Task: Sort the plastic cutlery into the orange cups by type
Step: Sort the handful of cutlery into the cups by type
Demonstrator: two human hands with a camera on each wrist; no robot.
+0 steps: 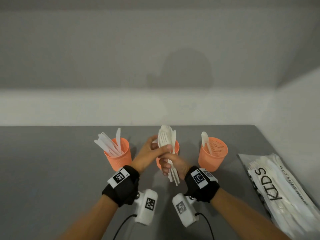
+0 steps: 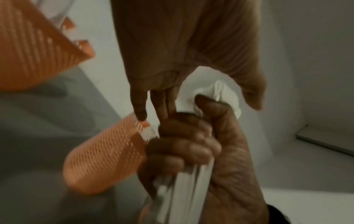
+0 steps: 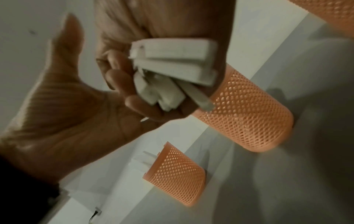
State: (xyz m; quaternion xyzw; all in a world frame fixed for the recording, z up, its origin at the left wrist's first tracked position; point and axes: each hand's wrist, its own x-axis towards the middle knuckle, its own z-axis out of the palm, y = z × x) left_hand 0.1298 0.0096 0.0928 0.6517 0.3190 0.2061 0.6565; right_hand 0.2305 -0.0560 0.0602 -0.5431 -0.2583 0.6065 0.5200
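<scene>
right hand [image 1: 170,166] holds a bundle of white plastic cutlery [image 1: 167,141] upright, above and in front of the middle orange cup [image 1: 177,147]. its grip is clamped round the handles, fingers curled; handle ends stick out below the fist toward the wrist. fork tines and a spoon bowl show at the top of the bundle. left hand [image 1: 150,151] reaches across from the left, its grip on the heads of the bundle, thumb laid across the front just above the right hand's fingers, other fingers behind. left wrist view: thumb and fingers either side of the white heads, blurred, cannot tell which piece it has.

three orange mesh cups stand in a row on the grey surface [image 1: 52,170]. left orange cup [image 1: 117,154] holds a fan of white knives [image 1: 110,144] leaning left, one upright. right orange cup [image 1: 213,154] holds one white spoon [image 1: 206,141], bowl up, leaning on the left rim. middle cup mostly hidden behind the hands, contents not visible.

clear plastic bag [image 1: 280,191] printed "kids" lies flat on the surface at right, well apart from the cups, more white cutlery inside. black wrist straps with white tagged camera blocks on both wrists, cables trailing toward the near edge. white wall behind.
</scene>
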